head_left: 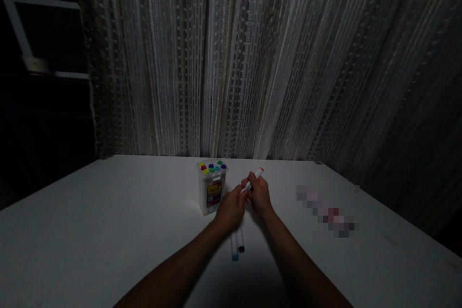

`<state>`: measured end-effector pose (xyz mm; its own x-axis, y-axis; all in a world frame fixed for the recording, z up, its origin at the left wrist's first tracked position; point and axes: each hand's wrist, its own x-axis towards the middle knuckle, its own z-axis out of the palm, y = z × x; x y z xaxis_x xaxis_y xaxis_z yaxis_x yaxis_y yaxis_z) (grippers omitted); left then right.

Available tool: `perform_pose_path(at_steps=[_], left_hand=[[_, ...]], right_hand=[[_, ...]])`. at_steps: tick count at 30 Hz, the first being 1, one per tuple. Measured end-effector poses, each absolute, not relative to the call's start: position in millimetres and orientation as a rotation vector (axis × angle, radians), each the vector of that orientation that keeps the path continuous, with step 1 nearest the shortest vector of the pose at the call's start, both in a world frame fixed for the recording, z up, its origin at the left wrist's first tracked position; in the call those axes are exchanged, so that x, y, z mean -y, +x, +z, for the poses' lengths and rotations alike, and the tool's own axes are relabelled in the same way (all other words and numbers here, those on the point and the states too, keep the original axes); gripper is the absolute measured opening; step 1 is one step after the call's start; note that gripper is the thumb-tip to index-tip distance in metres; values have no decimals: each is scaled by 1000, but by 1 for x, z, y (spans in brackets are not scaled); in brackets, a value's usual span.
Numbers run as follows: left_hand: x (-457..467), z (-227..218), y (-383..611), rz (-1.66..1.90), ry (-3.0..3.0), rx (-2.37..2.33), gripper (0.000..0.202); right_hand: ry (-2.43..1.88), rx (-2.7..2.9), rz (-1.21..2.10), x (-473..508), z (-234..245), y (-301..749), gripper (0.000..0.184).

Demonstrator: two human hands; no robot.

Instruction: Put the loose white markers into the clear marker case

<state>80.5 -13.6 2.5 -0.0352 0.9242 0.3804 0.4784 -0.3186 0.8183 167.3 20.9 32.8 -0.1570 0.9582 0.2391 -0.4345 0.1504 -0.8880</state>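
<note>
My left hand (232, 206) and my right hand (260, 196) meet above the white table (144, 231), both closed around one white marker (257, 173) with an orange end. The marker tilts up to the right, and its lower part is hidden by my fingers. Beneath my left wrist two more white markers lie side by side, a blue-ended marker (234, 248) and a black-ended marker (241, 243); their far ends are covered by my hand. Just left of my left hand stands a clear plastic container (203, 197) with several colourful marker ends at its top and a label on its front.
A pixelated patch (327, 211) covers something on the table at the right. Patterned curtains (224, 57) hang behind the table's back edge. A dark window (46, 33) is at the far left. The light is dim.
</note>
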Motion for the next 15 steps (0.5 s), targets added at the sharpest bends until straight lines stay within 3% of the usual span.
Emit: perform_pose_path(at_steps=[9, 15], left_hand=[[11, 4, 80, 1441, 1553, -1258, 29], [14, 11, 80, 1190, 1240, -880, 39]], right_hand=[[-590, 1145, 1418, -23, 33, 169, 39], [-497, 1084, 1535, -28, 36, 181, 33]])
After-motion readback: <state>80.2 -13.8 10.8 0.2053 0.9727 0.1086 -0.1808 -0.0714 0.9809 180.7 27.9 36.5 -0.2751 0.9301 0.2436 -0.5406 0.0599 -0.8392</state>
